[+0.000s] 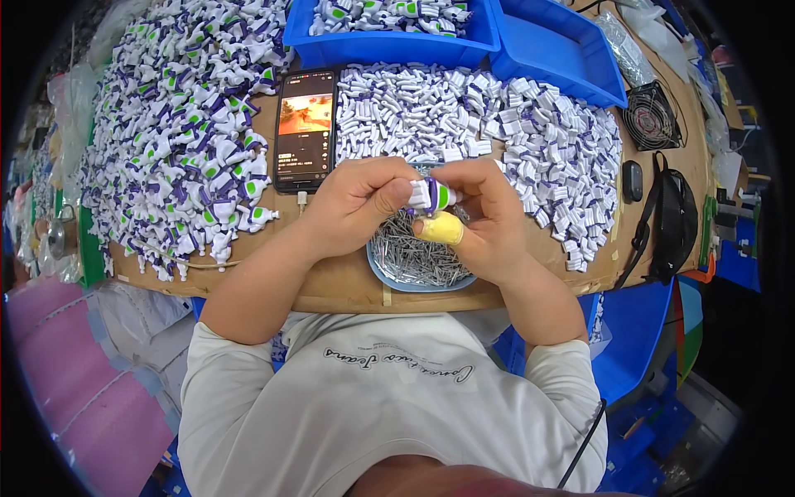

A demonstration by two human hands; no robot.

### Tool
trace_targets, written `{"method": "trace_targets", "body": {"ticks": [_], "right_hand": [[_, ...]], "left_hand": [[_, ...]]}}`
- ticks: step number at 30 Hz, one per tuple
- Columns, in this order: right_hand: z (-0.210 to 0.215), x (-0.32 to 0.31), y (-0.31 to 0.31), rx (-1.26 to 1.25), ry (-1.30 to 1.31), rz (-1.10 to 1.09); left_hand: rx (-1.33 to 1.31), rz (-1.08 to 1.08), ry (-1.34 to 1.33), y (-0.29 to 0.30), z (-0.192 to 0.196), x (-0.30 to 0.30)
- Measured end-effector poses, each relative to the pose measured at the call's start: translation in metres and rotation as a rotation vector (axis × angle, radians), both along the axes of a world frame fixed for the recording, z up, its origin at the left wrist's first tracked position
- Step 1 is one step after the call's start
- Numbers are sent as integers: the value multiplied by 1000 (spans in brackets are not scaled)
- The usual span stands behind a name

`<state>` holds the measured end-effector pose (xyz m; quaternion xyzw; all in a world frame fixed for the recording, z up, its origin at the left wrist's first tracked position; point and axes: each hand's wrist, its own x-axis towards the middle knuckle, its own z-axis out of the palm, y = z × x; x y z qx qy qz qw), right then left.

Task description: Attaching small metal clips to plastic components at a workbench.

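Cardboard-topped table (348, 286) heaped with toy parts (178, 141); both hands' fingers (397, 195) pinch one small piece (432, 195)

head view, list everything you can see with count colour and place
toy part: one, white, purple and green, held between both hands
dish: one, light blue, full of grey metal pins, under the hands
left pile: too many to count, white-purple-green parts, left of table
middle pile: too many to count, white-purple small parts, centre to right
phone: one, black, screen lit, between the piles
bins: two, blue, far edge; the left one holds parts
fan: one, black, far right
bag: one, black, right edge
table: one, brown
left hand: grip on the toy part
right hand: grip on the toy part, yellow tape on thumb
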<state>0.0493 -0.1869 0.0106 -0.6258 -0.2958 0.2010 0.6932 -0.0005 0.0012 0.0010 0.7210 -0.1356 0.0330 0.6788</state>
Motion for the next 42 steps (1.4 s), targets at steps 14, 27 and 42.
{"method": "trace_targets", "body": {"ticks": [14,27,42], "right_hand": [[3,11,-2,79,-491,84],[2,12,2,119,-574,157],[3,13,1,-164,-724,10]], "left_hand": [[-232,-361,306,3,4,-6],[-112,-181,82,-7,4,-9],[129,-8,179,-6,17,-10]]}}
